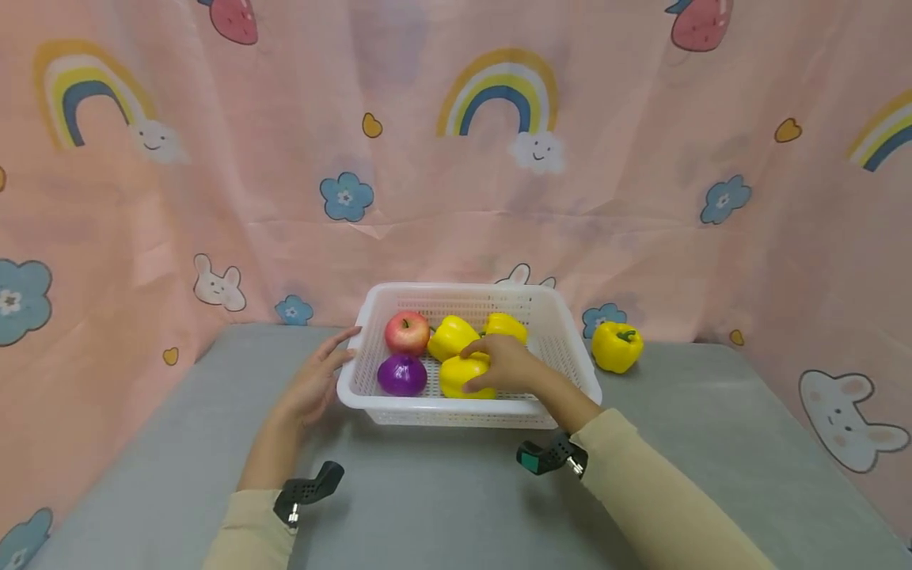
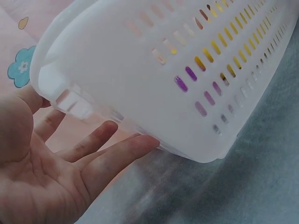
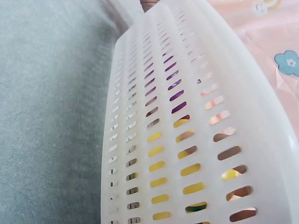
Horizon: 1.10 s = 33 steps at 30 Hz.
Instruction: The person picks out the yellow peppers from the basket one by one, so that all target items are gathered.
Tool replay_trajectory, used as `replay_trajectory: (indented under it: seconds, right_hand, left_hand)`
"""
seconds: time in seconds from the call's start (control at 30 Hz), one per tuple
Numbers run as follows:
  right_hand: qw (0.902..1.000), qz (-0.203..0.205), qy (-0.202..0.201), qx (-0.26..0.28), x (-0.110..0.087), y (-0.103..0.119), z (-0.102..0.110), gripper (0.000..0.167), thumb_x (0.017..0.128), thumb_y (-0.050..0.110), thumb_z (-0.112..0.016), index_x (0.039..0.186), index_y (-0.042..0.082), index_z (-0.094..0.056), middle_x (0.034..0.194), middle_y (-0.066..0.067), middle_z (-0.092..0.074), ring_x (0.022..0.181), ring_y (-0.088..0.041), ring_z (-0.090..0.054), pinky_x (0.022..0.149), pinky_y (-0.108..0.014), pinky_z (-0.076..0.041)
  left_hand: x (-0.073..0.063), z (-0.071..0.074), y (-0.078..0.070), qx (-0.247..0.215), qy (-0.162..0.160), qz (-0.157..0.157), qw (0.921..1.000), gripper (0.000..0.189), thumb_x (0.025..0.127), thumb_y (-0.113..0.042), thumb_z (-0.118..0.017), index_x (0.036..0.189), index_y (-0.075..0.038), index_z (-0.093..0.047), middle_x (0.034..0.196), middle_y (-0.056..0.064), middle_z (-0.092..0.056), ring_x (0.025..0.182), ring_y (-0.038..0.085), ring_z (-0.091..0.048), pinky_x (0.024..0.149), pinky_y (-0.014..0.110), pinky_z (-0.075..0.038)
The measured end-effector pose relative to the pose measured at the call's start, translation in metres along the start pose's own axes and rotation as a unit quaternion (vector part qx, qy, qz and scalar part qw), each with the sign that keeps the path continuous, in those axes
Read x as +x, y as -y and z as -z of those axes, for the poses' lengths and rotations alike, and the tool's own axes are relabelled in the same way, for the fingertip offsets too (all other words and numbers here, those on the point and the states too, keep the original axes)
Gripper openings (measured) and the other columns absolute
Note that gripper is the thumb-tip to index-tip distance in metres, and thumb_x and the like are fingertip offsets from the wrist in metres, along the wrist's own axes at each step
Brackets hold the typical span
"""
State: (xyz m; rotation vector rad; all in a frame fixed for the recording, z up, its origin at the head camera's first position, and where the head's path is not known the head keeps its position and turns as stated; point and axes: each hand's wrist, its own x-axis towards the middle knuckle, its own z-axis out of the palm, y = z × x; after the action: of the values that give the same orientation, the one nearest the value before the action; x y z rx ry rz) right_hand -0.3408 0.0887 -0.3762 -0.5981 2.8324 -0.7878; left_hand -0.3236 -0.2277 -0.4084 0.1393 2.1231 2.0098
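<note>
A white plastic basket (image 1: 456,405) stands on the table, holding a red apple (image 1: 406,334), a purple onion (image 1: 402,376) and three yellow bell peppers. My right hand (image 1: 509,364) reaches over the front rim, thumb and fingers about the front yellow bell pepper (image 1: 454,375). Behind it lie a second pepper (image 1: 450,337) and a third (image 1: 507,323), partly hidden by this hand. At the basket's left end, my left hand (image 1: 313,384) touches the side with loosely extended fingers (image 2: 126,147). The right wrist view shows mostly the slotted basket wall (image 3: 261,121); that hand is hidden there.
Another yellow bell pepper (image 1: 617,348) stands on the grey table (image 1: 427,491), just right of the basket. A pink printed curtain (image 1: 427,237) hangs behind the table and along both sides. Dark bands with cameras sit on both wrists.
</note>
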Motion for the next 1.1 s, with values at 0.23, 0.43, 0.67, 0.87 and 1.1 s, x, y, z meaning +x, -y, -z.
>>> replay_trajectory:
  seconds: [0.23, 0.43, 0.67, 0.87, 1.1]
  right_hand:
    - [0.9998, -0.002, 0.015, 0.009, 0.0002, 0.0002, -0.0012, 0.067, 0.076, 0.018, -0.088, 0.137, 0.011, -0.062, 0.145, -0.01, -0.06, 0.136, -0.031, -0.053, 0.119, -0.054, -0.038]
    - [0.9993, -0.02, -0.012, 0.029, 0.0013, 0.0014, 0.0016, 0.069, 0.075, 0.022, -0.089, 0.136, 0.008, -0.06, 0.143, -0.015, -0.06, 0.13, -0.033, -0.055, 0.116, -0.053, -0.043]
    - [0.9973, -0.009, -0.054, 0.048, 0.0015, -0.0013, 0.0048, 0.063, 0.074, 0.03, -0.088, 0.13, 0.01, -0.065, 0.133, -0.011, -0.062, 0.114, -0.029, -0.058, 0.105, -0.048, -0.052]
    - [0.9955, -0.011, -0.055, 0.076, -0.0004, -0.001, 0.0051, 0.066, 0.074, 0.031, -0.087, 0.134, 0.014, -0.065, 0.134, -0.01, -0.062, 0.116, -0.03, -0.057, 0.103, -0.048, -0.053]
    - [0.9904, -0.006, -0.066, 0.121, 0.001, -0.0013, 0.0043, 0.071, 0.073, 0.029, -0.088, 0.134, 0.011, -0.058, 0.14, -0.011, -0.06, 0.128, -0.032, -0.058, 0.109, -0.048, -0.051]
  left_hand:
    - [-0.0024, 0.005, -0.0002, 0.005, -0.001, 0.0, 1.0, 0.054, 0.109, -0.027, -0.04, 0.161, -0.022, -0.025, 0.164, 0.015, -0.028, 0.142, 0.041, -0.046, 0.102, 0.04, -0.056]
    - [-0.004, 0.0048, -0.0003, 0.006, -0.006, -0.003, 1.0, 0.054, 0.109, -0.028, -0.041, 0.16, -0.023, -0.026, 0.164, 0.015, -0.03, 0.141, 0.04, -0.047, 0.1, 0.039, -0.057]
    - [-0.0027, 0.0019, -0.0013, 0.001, -0.007, -0.001, 1.0, 0.053, 0.109, -0.027, -0.041, 0.16, -0.024, -0.028, 0.164, 0.015, -0.031, 0.142, 0.041, -0.046, 0.1, 0.037, -0.057]
    - [-0.0025, 0.0018, -0.0021, -0.004, -0.011, 0.004, 0.9999, 0.053, 0.109, -0.026, -0.041, 0.16, -0.024, -0.028, 0.164, 0.014, -0.029, 0.143, 0.042, -0.044, 0.103, 0.042, -0.055]
    - [-0.0024, 0.0025, -0.0004, -0.003, -0.012, 0.002, 0.9999, 0.052, 0.109, -0.025, -0.041, 0.16, -0.024, -0.028, 0.164, 0.015, -0.03, 0.142, 0.044, -0.046, 0.103, 0.043, -0.055]
